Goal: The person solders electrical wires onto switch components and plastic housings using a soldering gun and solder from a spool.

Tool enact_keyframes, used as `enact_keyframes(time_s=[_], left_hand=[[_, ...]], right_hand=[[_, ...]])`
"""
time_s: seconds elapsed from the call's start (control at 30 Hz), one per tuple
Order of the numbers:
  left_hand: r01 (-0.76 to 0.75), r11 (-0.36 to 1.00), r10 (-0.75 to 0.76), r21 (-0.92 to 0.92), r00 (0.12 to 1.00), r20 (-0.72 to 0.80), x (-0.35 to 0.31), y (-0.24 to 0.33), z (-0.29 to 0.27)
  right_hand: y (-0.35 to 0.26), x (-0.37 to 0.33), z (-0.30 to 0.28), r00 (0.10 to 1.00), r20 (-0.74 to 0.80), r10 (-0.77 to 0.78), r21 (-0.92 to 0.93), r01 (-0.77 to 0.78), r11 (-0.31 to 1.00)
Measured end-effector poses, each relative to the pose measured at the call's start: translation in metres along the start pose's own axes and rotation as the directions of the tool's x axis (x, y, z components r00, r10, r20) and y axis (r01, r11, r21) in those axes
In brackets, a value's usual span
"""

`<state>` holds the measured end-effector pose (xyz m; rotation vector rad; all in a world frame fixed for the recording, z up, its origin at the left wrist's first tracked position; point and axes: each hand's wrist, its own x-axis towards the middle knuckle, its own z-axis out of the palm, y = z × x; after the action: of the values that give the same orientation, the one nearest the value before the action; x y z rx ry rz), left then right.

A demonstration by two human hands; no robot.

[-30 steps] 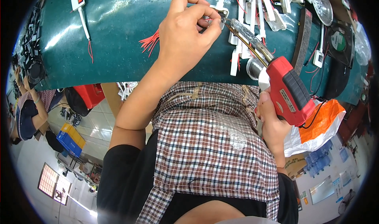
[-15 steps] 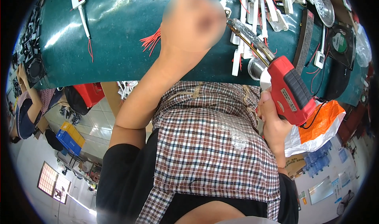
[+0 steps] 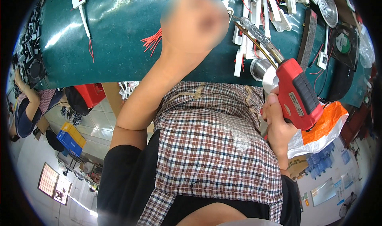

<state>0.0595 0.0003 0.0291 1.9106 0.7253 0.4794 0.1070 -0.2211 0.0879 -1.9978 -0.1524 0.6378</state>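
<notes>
My right hand (image 3: pixel 279 124) is wrapped around a red soldering gun (image 3: pixel 298 96) with a black ribbed grip and a brass-coloured tube along its long metal barrel. The gun's tip points up and left, close beside my left hand (image 3: pixel 195 25). That hand looks closed over the green bench, but its fingers are blurred and hidden. A small white part with a metal piece (image 3: pixel 230 11) shows at its right edge. Thin red wires (image 3: pixel 151 41) stick out from beneath its left side. Below the gun's barrel stands a solder spool (image 3: pixel 260 68).
White switch pieces with red wires (image 3: pixel 254 11) are heaped at the back right. One white switch (image 3: pixel 79 0) lies far left. A metal dish (image 3: pixel 327 5), a dark bar (image 3: pixel 307 39) and a black fan (image 3: pixel 343 45) stand right. At far left a co-worker's arm (image 3: pixel 30 96) reaches toward black parts.
The soldering gun and my right hand have shifted slightly right, drawing the tip a little away from my left hand. My left hand has barely moved.
</notes>
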Motion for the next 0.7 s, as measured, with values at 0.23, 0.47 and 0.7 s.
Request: enact_keyframes(time_s=[0.23, 0.47, 0.7], left_hand=[[0.012, 1.0, -0.012, -0.013, 1.0, -0.001, 0.0, 0.001, 0.002], [0.011, 1.0, -0.011, 0.005, 1.0, 0.0, 0.001, 0.004, -0.005], [-0.009, 0.95, 0.007, 0.312, 1.0, 0.007, -0.009, -0.029, -0.074]], right_hand=[[0.006, 0.001, -0.002, 0.999, 0.024, -0.024, -0.008, 0.024, 1.0], [0.007, 0.001, -0.001, 0.997, 0.051, -0.06, -0.012, 0.06, 0.998], [-0.001, -0.005, -0.003, 0.998, -0.043, 0.034, 0.098, -0.03, 0.995]])
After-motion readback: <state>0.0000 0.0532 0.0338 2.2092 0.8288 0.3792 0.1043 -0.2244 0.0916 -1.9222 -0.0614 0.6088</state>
